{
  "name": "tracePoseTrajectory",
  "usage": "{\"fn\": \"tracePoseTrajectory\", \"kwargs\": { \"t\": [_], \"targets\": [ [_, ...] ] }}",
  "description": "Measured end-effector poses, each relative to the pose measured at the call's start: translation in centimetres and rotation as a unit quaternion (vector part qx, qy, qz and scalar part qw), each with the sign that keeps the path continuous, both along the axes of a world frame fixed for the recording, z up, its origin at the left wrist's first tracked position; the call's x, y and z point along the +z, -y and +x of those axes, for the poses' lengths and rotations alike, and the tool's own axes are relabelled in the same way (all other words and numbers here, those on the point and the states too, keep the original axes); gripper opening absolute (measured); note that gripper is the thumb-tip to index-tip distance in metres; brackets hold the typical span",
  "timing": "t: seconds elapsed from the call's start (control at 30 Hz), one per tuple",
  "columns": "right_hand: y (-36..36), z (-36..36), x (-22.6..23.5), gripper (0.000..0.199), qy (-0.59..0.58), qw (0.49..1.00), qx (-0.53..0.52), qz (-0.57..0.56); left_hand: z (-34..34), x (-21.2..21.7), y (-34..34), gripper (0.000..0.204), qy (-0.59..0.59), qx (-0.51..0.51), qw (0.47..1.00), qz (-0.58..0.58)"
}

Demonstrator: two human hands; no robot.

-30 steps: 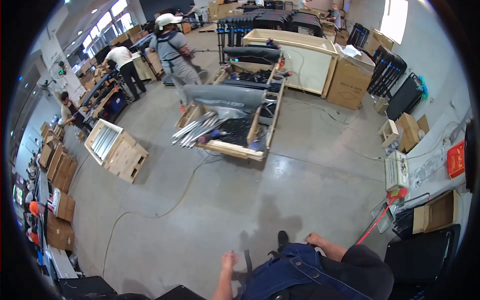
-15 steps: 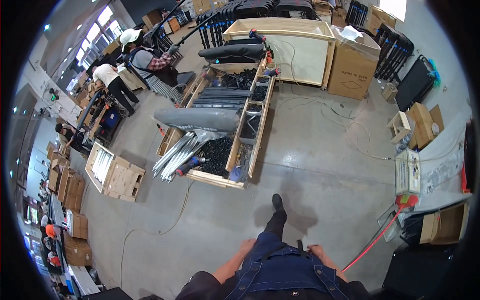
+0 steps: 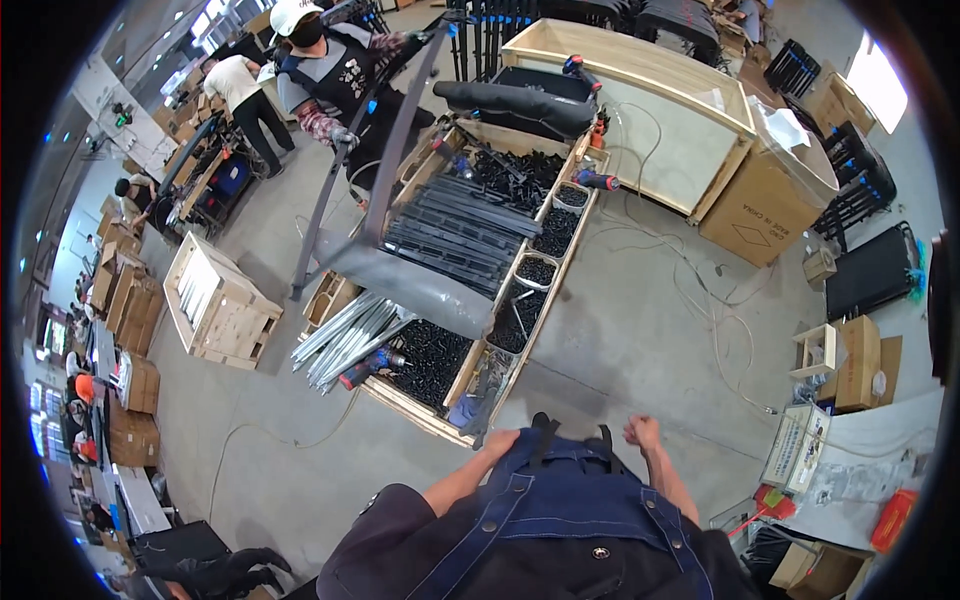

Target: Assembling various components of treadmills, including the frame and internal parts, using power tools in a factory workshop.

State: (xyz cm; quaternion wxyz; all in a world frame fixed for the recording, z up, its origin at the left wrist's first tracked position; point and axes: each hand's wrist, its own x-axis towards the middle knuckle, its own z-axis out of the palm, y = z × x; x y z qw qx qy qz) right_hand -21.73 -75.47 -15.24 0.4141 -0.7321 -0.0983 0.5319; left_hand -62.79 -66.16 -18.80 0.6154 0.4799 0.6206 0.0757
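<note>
Holds the left hand point(image 3: 503, 441) and right hand point(image 3: 642, 432) out before the waist, well apart from each other, one to either side of a blue apron point(image 3: 590, 500). Slants the left forearm up and rightward, with the hand just beside the near right corner of a wooden tabletop point(image 3: 425, 418) split into compartments. Slants the right forearm up and leftward, with fingers turned inward above the floor point(image 3: 620, 350). Too small and foreshortened to tell for sure how far open or closed on either side, or whether touching the tabletop on the left.

On the tabletop, directly ahead and to the left: silver rods point(image 3: 345, 340) jutting past the near left edge, a red and blue drill point(image 3: 365, 370) beside them, then small black parts point(image 3: 435, 360). Farther back, black bars point(image 3: 450, 240) laid side by side, with a grey board point(image 3: 415, 290) slanting across nearer in. Along the right edge, tubs point(image 3: 536, 287). At the far left, a dark frame point(image 3: 404, 140) in the grip of a co-worker point(image 3: 340, 80).
</note>
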Motion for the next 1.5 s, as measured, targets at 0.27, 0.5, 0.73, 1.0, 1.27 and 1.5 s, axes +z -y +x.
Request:
{"fn": "tracePoseTrajectory", "kwargs": {
  "t": [0.27, 0.5, 0.73, 1.0, 1.27, 1.5],
  "targets": [
    [-24.7, -0.4, 2.2, 0.023, -0.036, 0.955, 0.283, -0.080, 6.8, 6.0, -8.8, 0.037, 0.063, 0.137, 0.988, -0.035],
    [-52.3, -1.1, 2.1, 0.017, 0.176, 0.856, 0.443, 0.199, 12.7, 7.6, -11.1, 0.036, 0.035, 0.466, 0.880, -0.084],
    [-72.1, -5.2, 3.8, 0.035, 0.306, 0.738, 0.577, 0.168, 22.1, 12.1, -10.1, 0.040, -0.020, 0.558, 0.829, -0.039],
    [-75.8, -6.6, 1.2, 0.047, 0.236, 0.680, 0.683, 0.125, 30.8, 9.5, -8.5, 0.049, 0.104, 0.632, 0.757, 0.129],
    [-73.2, -5.1, 2.8, 0.030, 0.095, 0.811, 0.544, 0.193, 31.6, 10.5, -15.3, 0.051, 0.038, 0.703, 0.697, -0.136],
    [-67.7, 3.0, 10.3, 0.021, -0.064, 0.873, 0.462, 0.145, 27.0, 13.1, -25.5, 0.040, 0.195, 0.697, 0.690, 0.015]
  ]
}}
